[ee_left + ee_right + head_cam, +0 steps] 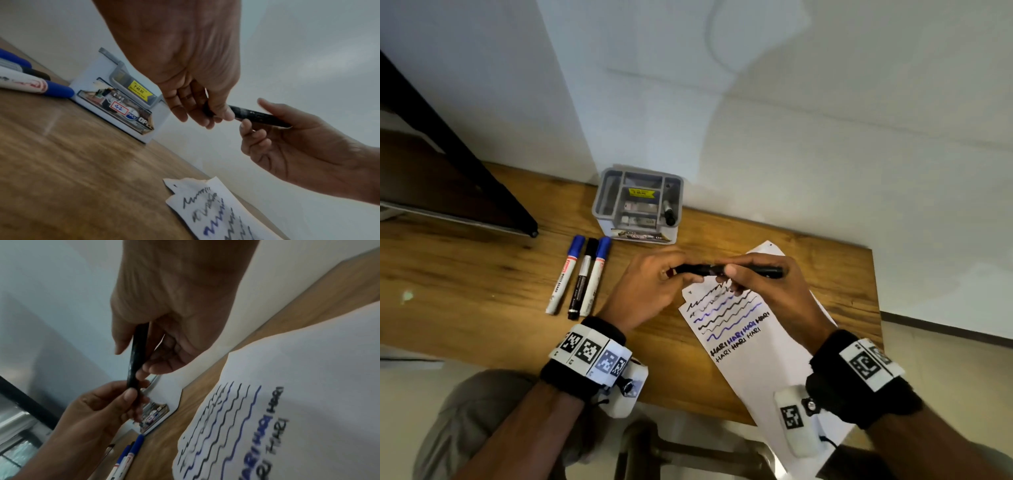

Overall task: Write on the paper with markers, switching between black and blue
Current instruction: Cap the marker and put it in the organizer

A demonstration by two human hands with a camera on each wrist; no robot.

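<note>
Both hands hold one thin black marker (726, 270) level above the top of the white paper (763, 363). My left hand (654, 284) pinches its left end, the cap end (207, 108). My right hand (767, 284) grips the barrel (136, 353) between thumb and fingers. Whether the cap is seated or parting is not clear. The paper carries black and blue wavy lines and the word HARI in both colours. Two blue-capped markers (566, 274) (595, 274) and a black-capped one (582, 277) lie side by side left of the hands.
A grey organiser box (638, 205) stands at the back against the wall, with another black marker (668, 210) in its right slot. The wooden table (482, 291) ends just below the wrists; the paper overhangs that edge. A dark frame (448, 164) slants at the far left.
</note>
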